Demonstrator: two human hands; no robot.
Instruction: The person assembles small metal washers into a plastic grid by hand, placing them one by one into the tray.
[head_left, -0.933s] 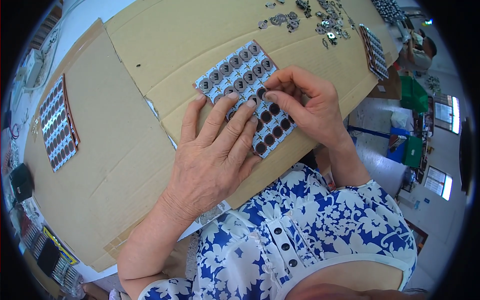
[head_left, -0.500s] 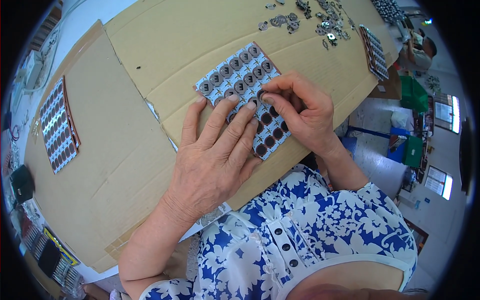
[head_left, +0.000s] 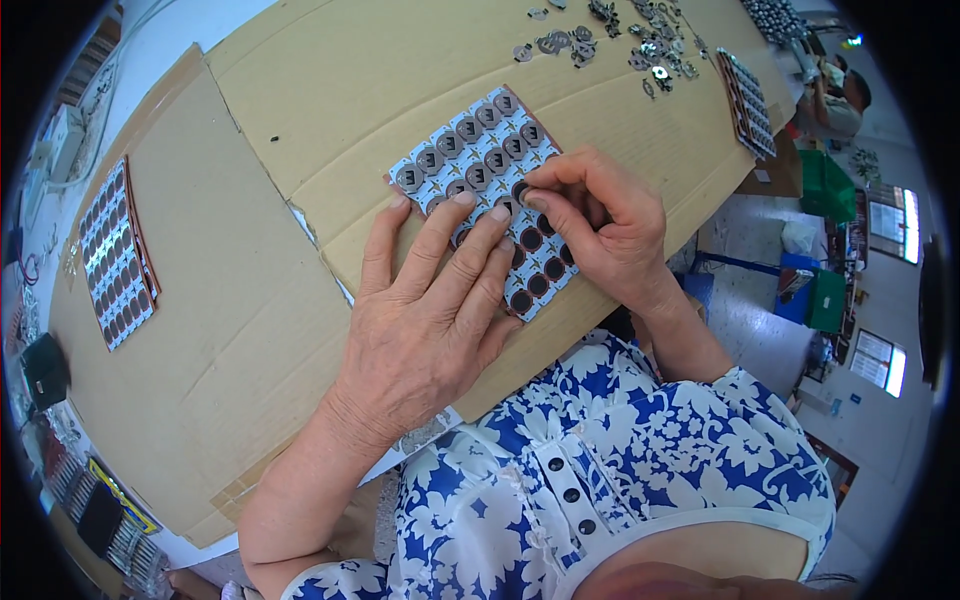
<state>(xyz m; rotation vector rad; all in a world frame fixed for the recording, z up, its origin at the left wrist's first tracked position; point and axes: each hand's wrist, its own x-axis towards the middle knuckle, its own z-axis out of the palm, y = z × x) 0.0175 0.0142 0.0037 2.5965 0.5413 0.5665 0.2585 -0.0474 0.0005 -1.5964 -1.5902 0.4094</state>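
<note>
Thumb and forefinger of your right hand [head_left: 615, 225] bend toward each other at the right edge of the board [head_left: 473, 153], beside a dark disc [head_left: 519, 191]; whether they close on a small piece cannot be told from this view. Your left hand [head_left: 415, 310] lies palm down with its fingers spread, gripping nothing, its middle fingertips resting on the board. You have the board in front of you, set at a slant on the brown cardboard [head_left: 240, 300]. Grey metal pieces [head_left: 468, 130] fill its far rows, while bare dark discs [head_left: 553, 268] show in the rows nearer you. Loose metal parts [head_left: 655, 48] lie scattered beyond the board. One stack of similar boards [head_left: 117, 255] stands well apart to your left, another stack [head_left: 746, 105] to your far right.
</note>
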